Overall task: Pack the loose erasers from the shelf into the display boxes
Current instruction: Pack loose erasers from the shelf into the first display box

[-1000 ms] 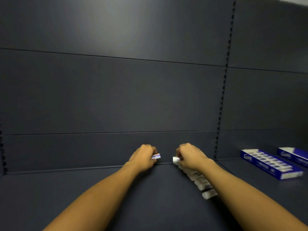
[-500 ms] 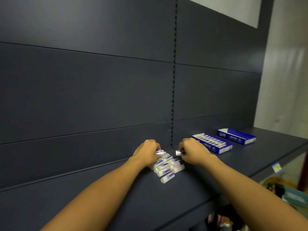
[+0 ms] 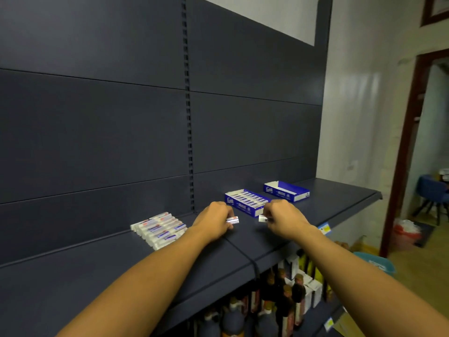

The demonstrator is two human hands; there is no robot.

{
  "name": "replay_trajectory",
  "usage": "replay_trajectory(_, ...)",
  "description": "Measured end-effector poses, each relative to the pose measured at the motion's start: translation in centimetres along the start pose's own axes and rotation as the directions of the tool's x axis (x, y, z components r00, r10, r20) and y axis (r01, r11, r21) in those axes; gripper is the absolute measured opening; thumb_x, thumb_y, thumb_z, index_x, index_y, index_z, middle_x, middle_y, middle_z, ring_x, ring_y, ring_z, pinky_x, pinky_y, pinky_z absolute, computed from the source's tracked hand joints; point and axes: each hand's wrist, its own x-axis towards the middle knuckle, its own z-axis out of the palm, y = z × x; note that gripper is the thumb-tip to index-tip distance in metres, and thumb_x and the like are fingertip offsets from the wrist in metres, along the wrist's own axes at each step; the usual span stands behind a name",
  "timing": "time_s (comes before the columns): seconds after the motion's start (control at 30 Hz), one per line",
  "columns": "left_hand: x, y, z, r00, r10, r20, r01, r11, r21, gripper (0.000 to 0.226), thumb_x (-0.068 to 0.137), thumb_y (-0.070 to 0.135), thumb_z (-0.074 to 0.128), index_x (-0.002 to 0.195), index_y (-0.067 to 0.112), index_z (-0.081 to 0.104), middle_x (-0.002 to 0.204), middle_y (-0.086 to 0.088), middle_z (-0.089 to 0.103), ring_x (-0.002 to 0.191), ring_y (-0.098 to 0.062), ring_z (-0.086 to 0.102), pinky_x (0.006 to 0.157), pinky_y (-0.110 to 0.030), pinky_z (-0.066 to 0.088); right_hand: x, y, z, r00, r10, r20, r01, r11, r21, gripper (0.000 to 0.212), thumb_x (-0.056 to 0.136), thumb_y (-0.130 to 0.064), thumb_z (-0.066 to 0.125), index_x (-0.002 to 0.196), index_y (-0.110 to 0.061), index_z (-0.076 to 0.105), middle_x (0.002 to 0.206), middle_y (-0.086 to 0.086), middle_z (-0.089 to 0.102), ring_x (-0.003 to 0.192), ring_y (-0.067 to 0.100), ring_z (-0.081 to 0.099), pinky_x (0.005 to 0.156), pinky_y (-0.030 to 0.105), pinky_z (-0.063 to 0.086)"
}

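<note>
Erasers (image 3: 232,219) in both hands, now past pile (image 3: 159,229)

Your way along the dark metal shelf (image 3: 335,200) narrows at the back: the row of white sleeved erasers (image 3: 159,229) sits left, the filled blue cardboard display box (image 3: 246,202) and the empty blue box (image 3: 286,190) right. Bare shelf lies between and along the front edge. The dark back panel (image 3: 97,132) walls off the rear.
</note>
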Motion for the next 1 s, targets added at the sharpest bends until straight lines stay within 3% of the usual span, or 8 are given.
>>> replay_trajectory(0.43, 4.6, 10.7, 4.5, 0.999, -0.039, -0.033, 0.039, 0.999, 0.008, 0.027, 0.090, 0.024, 0.074, 0.115, 0.014, 0.068, 0.117, -0.007, 0.062, 0.102, -0.025, 0.060, 0.090, -0.040, 0.054, -2.6, 12.0, -1.2, 0.999, -0.020, 0.029, 0.019, 1.000, 0.019, 0.014, 0.091, -0.019, 0.065, 0.104, -0.016, 0.065, 0.109, 0.005, 0.062, 0.097, 0.022, 0.060, 0.083, 0.035, 0.055)
replay_trajectory(0.87, 12.8, 11.5, 7.7, 0.996, -0.066, -0.060, 0.065, 0.998, -0.013, 0.027, 0.092, 0.022, 0.071, 0.117, 0.015, 0.069, 0.114, -0.005, 0.063, 0.100, -0.021, 0.061, 0.089, -0.037, 0.054, 2.5, 18.5, 1.6, 0.999, -0.038, 0.019, 0.037, 0.998, 0.058, 0.018, 0.093, -0.021, 0.065, 0.111, -0.017, 0.066, 0.118, 0.005, 0.062, 0.103, 0.021, 0.061, 0.082, 0.033, 0.056)
replay_trajectory(1.0, 16.3, 10.6, 8.7, 0.993, -0.105, -0.056, 0.104, 0.994, -0.025, 0.024, 0.090, 0.024, 0.072, 0.114, 0.017, 0.070, 0.112, -0.003, 0.061, 0.097, -0.020, 0.061, 0.087, -0.037, 0.054, 5.8, 20.4, 2.7, 0.998, -0.055, 0.033, 0.053, 0.997, 0.057, 0.022, 0.094, -0.022, 0.064, 0.115, -0.017, 0.066, 0.125, 0.006, 0.060, 0.114, 0.023, 0.059, 0.087, 0.035, 0.057)
